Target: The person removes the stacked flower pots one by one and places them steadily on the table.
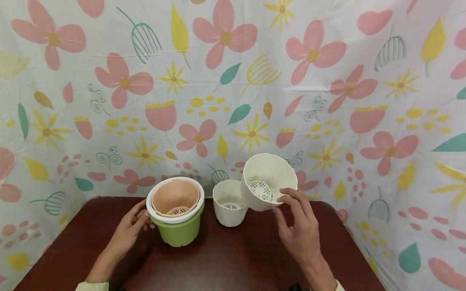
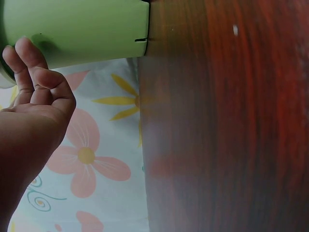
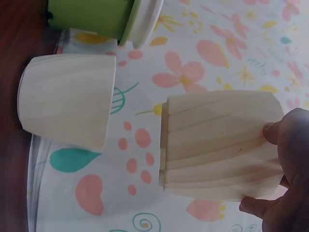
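My right hand (image 1: 300, 228) pinches the rim of a cream plastic flower pot (image 1: 269, 178), thumb outside and fingers over the edge. The pot is lifted and tilted, its mouth toward me and its slotted base showing inside. In the right wrist view the fingertips (image 3: 273, 133) lie on the pot's ribbed side. My left hand (image 1: 129, 228) is beside a stack of nested pots, its loosely bent fingers at the rim. The stack has a green pot (image 1: 180, 232) outside, a white pot (image 1: 151, 196) in it and a peach pot (image 1: 174, 194) innermost.
A second cream pot (image 1: 230, 216) stands upright on the dark red-brown table (image 1: 218, 262), between the stack and the lifted pot. A floral cloth (image 1: 204, 97) hangs behind the table and along its sides.
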A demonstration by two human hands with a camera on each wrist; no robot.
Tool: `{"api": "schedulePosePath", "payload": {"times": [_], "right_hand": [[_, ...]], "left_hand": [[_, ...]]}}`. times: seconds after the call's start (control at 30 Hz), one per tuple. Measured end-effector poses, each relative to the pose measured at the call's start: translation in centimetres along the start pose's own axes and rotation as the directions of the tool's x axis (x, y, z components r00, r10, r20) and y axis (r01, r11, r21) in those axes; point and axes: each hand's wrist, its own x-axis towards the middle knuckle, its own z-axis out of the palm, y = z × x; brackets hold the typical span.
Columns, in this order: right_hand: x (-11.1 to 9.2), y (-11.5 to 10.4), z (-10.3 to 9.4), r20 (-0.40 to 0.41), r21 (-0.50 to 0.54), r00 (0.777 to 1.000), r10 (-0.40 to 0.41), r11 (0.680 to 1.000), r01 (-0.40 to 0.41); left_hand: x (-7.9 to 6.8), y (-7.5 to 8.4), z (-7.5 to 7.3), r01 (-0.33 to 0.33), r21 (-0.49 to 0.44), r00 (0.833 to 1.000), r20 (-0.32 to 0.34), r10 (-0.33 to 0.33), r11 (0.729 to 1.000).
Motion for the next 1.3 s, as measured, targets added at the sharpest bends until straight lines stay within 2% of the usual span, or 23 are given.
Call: {"api": "schedulePosePath", "payload": {"times": [0.27,0.6,0.9,1.1,1.3], "right_hand": [[-0.1,0.7,-0.3,-0.002,-0.017,1.000,-0.012,1.000,0.012],[-0.8,1.4,-0.9,0.030,-0.039,0.999,0.026,0.999,-0.025],[0.1,2.7,-2.3,0.076,-0.093,0.996,0.055,0.995,-0.048],[0.1,3.4,-2.8,0.060,-0.087,0.998,0.036,0.996,-0.030],[0.1,3.5,-2.9,0.073,-0.078,0.996,0.054,0.996,-0.048]], "left_hand": [[-0.1,0.1,0.0,0.015,0.003,1.000,0.010,-0.015,1.000],[-0.7,-0.1,-0.3,0.022,0.016,1.000,0.013,-0.022,1.000],[0.0,-0.2,-0.1,-0.028,0.013,1.000,0.010,0.028,1.000],[0.0,-0.2,0.0,-0.019,0.016,1.000,0.019,0.018,1.000],[0.0,-0.2,-0.3,-0.002,0.015,1.000,0.010,0.002,1.000]]}}
